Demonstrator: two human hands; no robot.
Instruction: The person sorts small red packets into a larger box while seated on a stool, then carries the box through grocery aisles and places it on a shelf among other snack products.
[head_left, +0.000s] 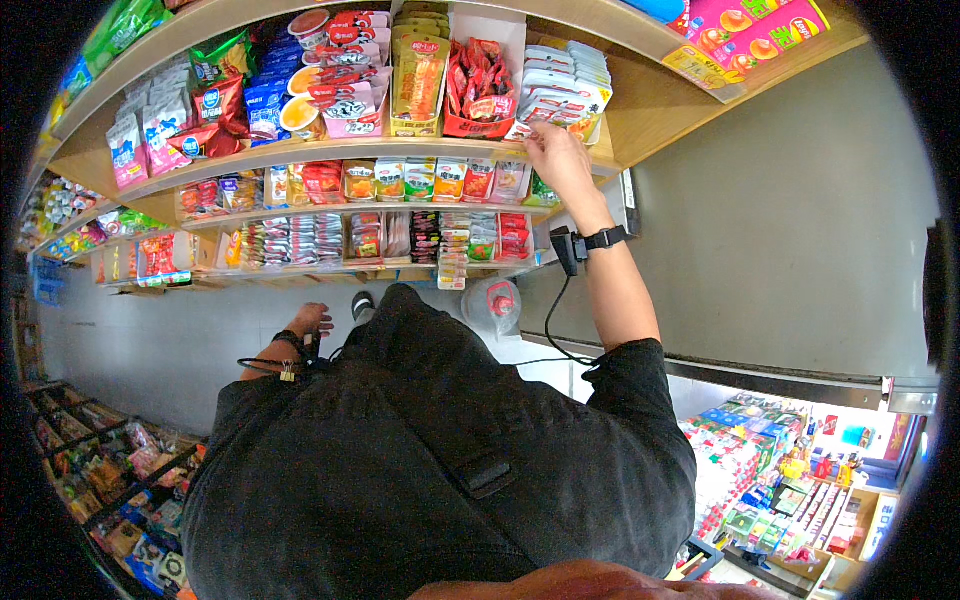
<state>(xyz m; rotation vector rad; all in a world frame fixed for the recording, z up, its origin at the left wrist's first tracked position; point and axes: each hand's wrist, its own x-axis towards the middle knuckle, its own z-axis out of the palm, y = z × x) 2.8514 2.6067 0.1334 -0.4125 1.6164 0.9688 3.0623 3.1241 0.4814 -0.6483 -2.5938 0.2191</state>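
Observation:
My right hand reaches up to the front of a box of white snack packets at the right end of a wooden shelf. Its fingertips are at the lower front edge of that box; whether they grip anything is hidden. Left of the packets stands a red display box of small red-wrapped snacks, then a row of gold snack pouches. My left hand hangs low beside my body, over the grey floor, with nothing in it and its fingers loosely spread.
Lower shelves hold boxed snack packets. Jelly cups and chip bags fill the left side. A large clear plastic jug stands on the floor near a grey panel. A black cable hangs from my right wrist.

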